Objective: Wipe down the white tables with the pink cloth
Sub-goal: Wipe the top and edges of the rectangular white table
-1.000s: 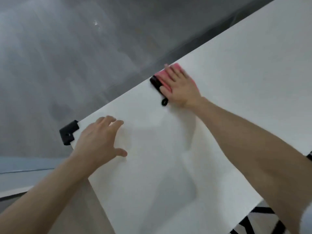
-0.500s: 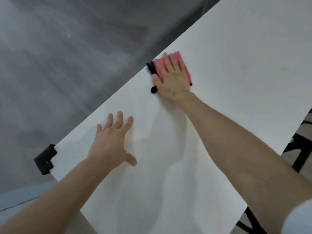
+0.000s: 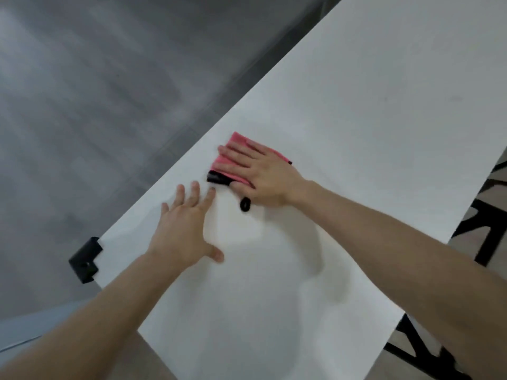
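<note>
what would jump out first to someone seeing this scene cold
The pink cloth stands out, pressed flat under the right hand near the far edge of the white table. The left hand lies spread on the tabletop just beside it. A black bracket caps the table's corner at the left of the picture.

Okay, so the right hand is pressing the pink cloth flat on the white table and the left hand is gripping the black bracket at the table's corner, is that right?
Not quite. In the head view the left hand lies open, fingers spread, on the white table, well clear of the black bracket. The right hand does press the pink cloth flat on the table.
</note>
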Tool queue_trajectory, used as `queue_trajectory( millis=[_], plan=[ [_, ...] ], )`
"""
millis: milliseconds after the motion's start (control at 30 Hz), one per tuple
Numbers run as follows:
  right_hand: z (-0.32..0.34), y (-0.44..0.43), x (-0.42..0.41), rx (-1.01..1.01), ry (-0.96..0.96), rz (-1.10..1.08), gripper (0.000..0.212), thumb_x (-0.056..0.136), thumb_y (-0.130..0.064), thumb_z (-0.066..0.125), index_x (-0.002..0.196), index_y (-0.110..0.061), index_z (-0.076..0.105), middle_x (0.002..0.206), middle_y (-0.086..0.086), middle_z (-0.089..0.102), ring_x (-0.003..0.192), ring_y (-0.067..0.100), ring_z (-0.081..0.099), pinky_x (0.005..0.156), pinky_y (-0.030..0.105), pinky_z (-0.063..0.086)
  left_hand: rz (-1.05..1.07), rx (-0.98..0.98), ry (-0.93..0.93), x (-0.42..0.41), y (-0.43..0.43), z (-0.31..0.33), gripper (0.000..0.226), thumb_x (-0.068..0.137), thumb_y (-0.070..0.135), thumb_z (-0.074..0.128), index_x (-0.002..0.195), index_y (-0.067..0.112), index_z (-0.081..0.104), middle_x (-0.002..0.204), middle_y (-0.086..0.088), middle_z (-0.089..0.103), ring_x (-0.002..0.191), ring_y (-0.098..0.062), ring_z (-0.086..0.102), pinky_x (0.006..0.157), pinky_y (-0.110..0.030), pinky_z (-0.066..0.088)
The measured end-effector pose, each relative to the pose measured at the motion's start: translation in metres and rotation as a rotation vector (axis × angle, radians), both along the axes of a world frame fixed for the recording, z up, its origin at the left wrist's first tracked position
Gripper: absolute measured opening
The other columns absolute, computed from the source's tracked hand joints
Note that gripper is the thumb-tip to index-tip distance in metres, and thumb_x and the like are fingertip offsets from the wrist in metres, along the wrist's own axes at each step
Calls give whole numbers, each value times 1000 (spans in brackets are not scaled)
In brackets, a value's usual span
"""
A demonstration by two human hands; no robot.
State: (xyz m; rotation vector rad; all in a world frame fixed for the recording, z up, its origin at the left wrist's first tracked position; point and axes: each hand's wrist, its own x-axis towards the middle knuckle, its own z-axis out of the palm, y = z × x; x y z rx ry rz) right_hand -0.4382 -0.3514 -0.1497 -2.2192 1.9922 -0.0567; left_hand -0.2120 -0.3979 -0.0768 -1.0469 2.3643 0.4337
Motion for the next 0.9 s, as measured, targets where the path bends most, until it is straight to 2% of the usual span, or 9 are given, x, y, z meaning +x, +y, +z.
queue_trajectory(
  millis=[133, 267, 367, 467, 567, 667, 767, 833, 900],
  plan=[
    [20, 0, -29, 59, -14, -517, 64, 114, -51, 24, 174, -33, 11, 183, 1, -1, 169, 20, -8, 136, 46, -6, 0, -6, 14, 1, -3, -4, 164, 53, 66, 102, 176, 32, -1, 184, -5, -11, 170, -34, -12, 135, -65, 12],
    [-3, 82, 105, -89, -106, -148, 64, 114, -49, 34, 172, -21, 27, 181, 7, 17, 169, 26, 8, 136, 51, 6, -8, -31, 35, 4, -1, -4, 162, 51, 72, 101, 176, 31, 7, 185, -7, -4, 170, -35, -6, 133, -66, 20],
    [-5, 140, 79, -75, -66, 92, 62, 115, -49, 38, 171, -22, 31, 180, 5, 19, 169, 25, 10, 137, 49, 9, 5, -30, 61, 4, 2, -4, 161, 51, 68, 103, 176, 30, 8, 184, -7, -2, 170, -34, -4, 131, -66, 21],
    [4, 129, 23, -39, 28, -235, 63, 114, -51, 37, 173, -31, 24, 182, 1, 11, 169, 21, 3, 136, 46, 4, 48, -14, 85, 2, 6, 0, 158, 51, 58, 107, 175, 30, 14, 184, -5, 4, 170, -32, -2, 133, -65, 19],
    [-2, 127, 72, -97, -1, -501, 65, 113, -48, 36, 172, -23, 27, 181, 9, 14, 169, 30, 6, 135, 50, 1, 96, -64, 146, 9, 23, 7, 139, 59, 51, 106, 172, 28, 29, 181, -4, 20, 169, -29, 14, 133, -54, 26],
    [-16, 195, 154, -151, -107, -80, 64, 111, -46, 46, 169, -21, 36, 180, 10, 20, 168, 31, 11, 135, 55, 9, 59, -201, 237, 33, 64, 12, 105, 80, 29, 96, 168, 23, 38, 171, -8, 38, 159, -30, 31, 126, -48, 35],
    [-9, 262, 131, -92, -109, 187, 62, 113, -48, 44, 171, -29, 31, 182, 2, 11, 169, 23, 3, 136, 54, 9, 3, -123, 228, 59, 119, 15, 107, 81, 26, 91, 170, 26, 31, 172, -6, 32, 160, -29, 28, 128, -46, 33],
    [-2, 282, 91, -33, -37, -29, 63, 114, -50, 41, 173, -34, 23, 183, -2, 6, 169, 19, -3, 137, 49, 5, -15, -27, 185, 64, 149, 18, 127, 72, 54, 98, 172, 29, 25, 177, -3, 22, 164, -27, 19, 132, -47, 26],
    [7, 288, 75, -10, -2, -431, 65, 115, -52, 34, 174, -34, 13, 183, -2, 1, 169, 18, -10, 136, 45, -2, -59, -14, 148, 64, 169, 18, 143, 61, 70, 98, 173, 32, 18, 180, -3, 15, 166, -27, 14, 134, -49, 22]
  ],
)
